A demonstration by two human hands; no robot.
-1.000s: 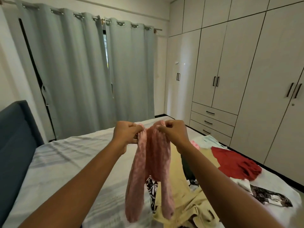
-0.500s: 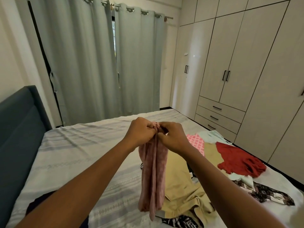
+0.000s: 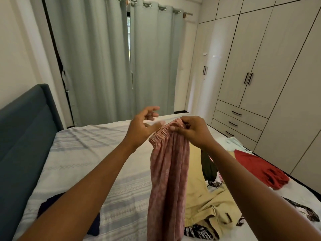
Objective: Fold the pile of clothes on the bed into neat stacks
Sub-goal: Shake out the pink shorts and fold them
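Right hand point(image 3: 192, 131) pinches the pink trousers point(image 3: 167, 173) at the elastic waistband, legs hanging above the bed point(image 3: 83, 153). Left hand point(image 3: 144, 126) is free, fingers spread wide. Risk: single-point grip lets the waistband slip and misalign the legs.

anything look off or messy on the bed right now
Nothing damaged. Unfolded clothes lie strewn on the striped bedsheet: a crumpled red garment and rumpled beige trousers. The right hand alone grips the pink patterned garment; the left hand is open.
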